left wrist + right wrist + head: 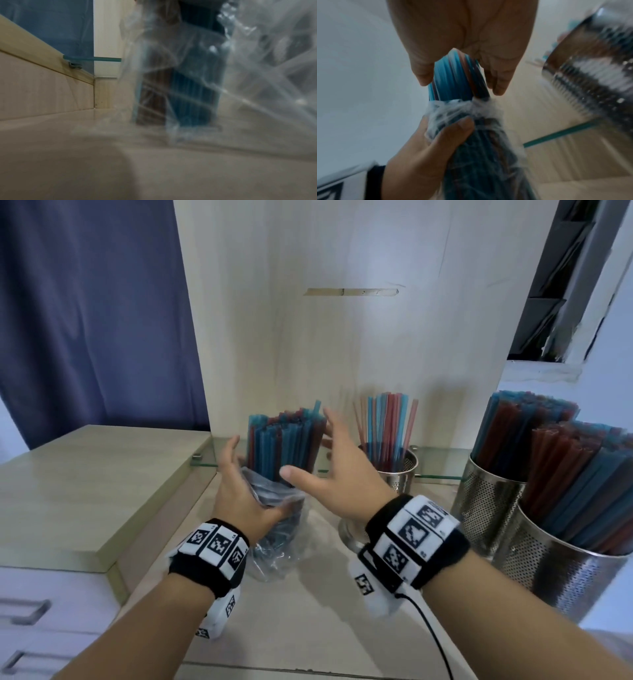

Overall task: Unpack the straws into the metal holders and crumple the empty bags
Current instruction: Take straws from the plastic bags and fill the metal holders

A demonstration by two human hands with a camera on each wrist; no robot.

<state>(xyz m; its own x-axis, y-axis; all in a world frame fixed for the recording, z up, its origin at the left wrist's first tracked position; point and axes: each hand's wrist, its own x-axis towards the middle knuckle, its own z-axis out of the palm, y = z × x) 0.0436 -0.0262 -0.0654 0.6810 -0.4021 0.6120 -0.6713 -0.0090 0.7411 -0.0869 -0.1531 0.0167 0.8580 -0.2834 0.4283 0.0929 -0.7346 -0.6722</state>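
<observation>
A bundle of blue and red straws (284, 440) stands upright, its lower half inside a clear plastic bag (274, 546) on the counter. My left hand (260, 484) grips the bag's bunched mouth around the straws. My right hand (308, 446) is spread over the bare upper part of the bundle, thumb in front and fingers behind. In the right wrist view the straws (457, 75) sit between thumb and straight fingers (498, 83), above my left hand (436, 142). The left wrist view shows the bag (180, 94) blurred. Perforated metal holders: one (400, 470) with few straws, two (489, 508) (565, 577) full.
A glass shelf (438, 455) runs along the wooden back panel (342, 337). A raised wooden ledge (85, 484) and drawers (34, 611) lie to the left. Another shiny metal piece (347, 537) shows under my right wrist. A black cable (435, 642) trails from the right wristband.
</observation>
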